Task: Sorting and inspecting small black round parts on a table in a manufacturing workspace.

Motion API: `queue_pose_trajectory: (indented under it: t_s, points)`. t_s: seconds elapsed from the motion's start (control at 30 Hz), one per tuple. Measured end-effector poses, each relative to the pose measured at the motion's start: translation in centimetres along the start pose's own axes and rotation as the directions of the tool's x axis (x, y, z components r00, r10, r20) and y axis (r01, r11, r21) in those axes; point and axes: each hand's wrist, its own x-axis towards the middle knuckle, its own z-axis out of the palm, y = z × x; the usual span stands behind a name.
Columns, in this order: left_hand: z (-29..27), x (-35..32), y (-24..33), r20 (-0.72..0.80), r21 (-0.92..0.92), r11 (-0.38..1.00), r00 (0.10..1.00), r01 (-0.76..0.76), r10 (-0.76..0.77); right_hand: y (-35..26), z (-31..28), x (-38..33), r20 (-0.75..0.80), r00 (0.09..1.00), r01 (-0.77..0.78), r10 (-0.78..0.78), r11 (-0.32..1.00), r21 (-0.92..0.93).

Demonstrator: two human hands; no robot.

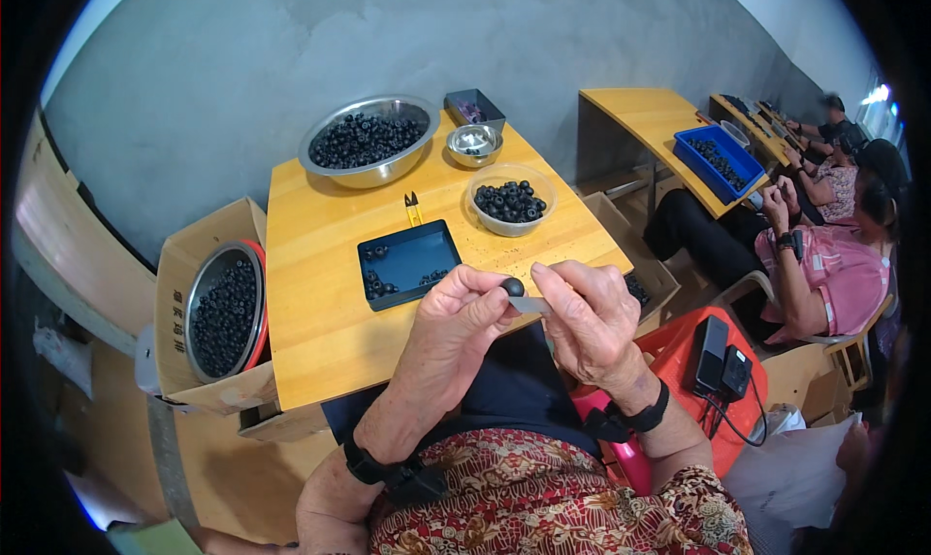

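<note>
Over the table's near edge, my left hand [448,327] pinches a small round black rubber-looking piece [513,286] between thumb and fingertips. A thin flat grey strip [529,305] is gripped by the fingers of my right hand [593,322]. Its other end reaches my left thumb, just below the black piece; whether strip and piece touch, I cannot tell. Just beyond my left hand lies a dark shallow tray [407,249] with some black pieces in its corners. Yellow-handled snips [413,209] lie behind the tray.
A clear tub [472,215] and a large steel bowl [320,162] hold black pieces. Behind stand a small steel bowl [456,154] and a grey box [497,118]. A carton [179,264] is at left, a red stool [679,361] at right. Co-workers sit at other tables [621,109].
</note>
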Motion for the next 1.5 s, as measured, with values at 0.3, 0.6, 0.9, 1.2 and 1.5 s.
queue_pose_trajectory:
  t_s: [0.3,0.6,0.9,1.2,1.5]
  points:
    - [-0.3,-0.1,-0.3,0.043,0.007,1.000,0.999,0.003,-0.004,-0.1,0.0,0.0,-0.004,1.000,0.027,-0.028,0.998,-0.062]
    - [-0.5,-0.2,-0.7,0.000,-0.029,0.999,1.000,0.028,-0.028,0.4,0.7,-0.5,-0.010,0.999,0.052,-0.053,0.996,-0.074]
    - [-0.4,-0.3,-0.7,0.059,0.024,0.999,0.998,0.022,-0.024,2.1,1.3,-0.9,-0.049,0.997,-0.059,0.061,0.998,0.025]
    - [-0.9,-0.4,-1.3,-0.025,-0.084,0.994,0.997,0.075,-0.077,-0.5,0.7,0.1,0.023,0.999,-0.053,0.049,0.961,0.271]
    - [-2.4,2.1,0.3,-0.121,0.117,0.977,0.979,0.178,-0.164,1.4,3.1,0.8,0.081,0.972,-0.234,0.220,0.890,0.391]
